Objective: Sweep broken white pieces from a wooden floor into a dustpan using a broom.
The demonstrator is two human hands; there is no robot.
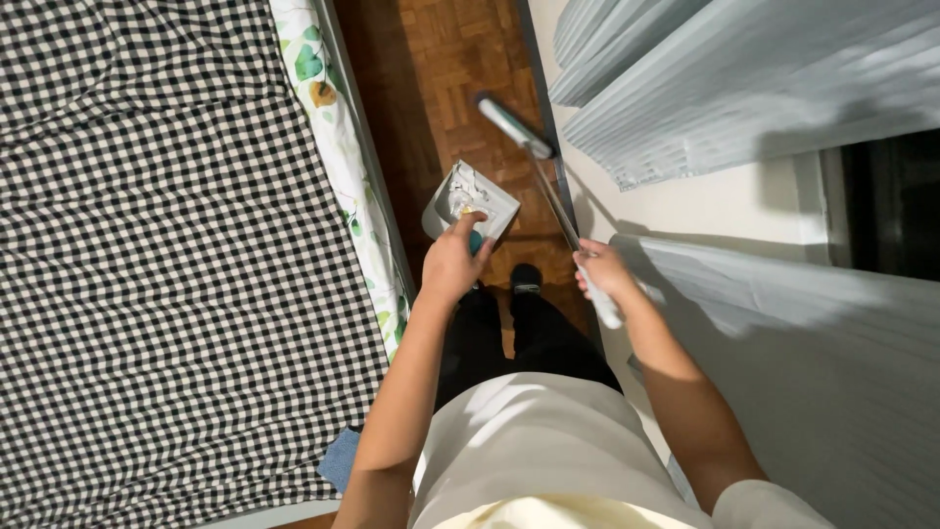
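1. Head view is given from above: a dustpan (468, 201), grey-white with litter lying in it, is held by its teal handle in the closed left hand (452, 263), above the parquet floor (460, 49) between the bed and the wall.
2. A long-handled broom (548, 191) is gripped near its upper end by the closed right hand (604, 271); its head (514, 125) is seen low down at the skirting, beneath the curtain (744, 88).
3. Spilling is judged the chief risk: the dustpan is held tilted, so the litter could be tipped back onto the floor if the wrist is turned further.
4. The pale curtain could be snagged or soiled, since the broom head is set just beside its hem.
5. The bed's floral edge (338, 127) could be knocked by the dustpan, because the gap is narrow.
6. Counted: one dustpan, one broom, two hands, two dark-socked feet (525, 278) only partly seen, one checked bedcover (166, 245), and one blue cloth (341, 458) at the bed's corner.
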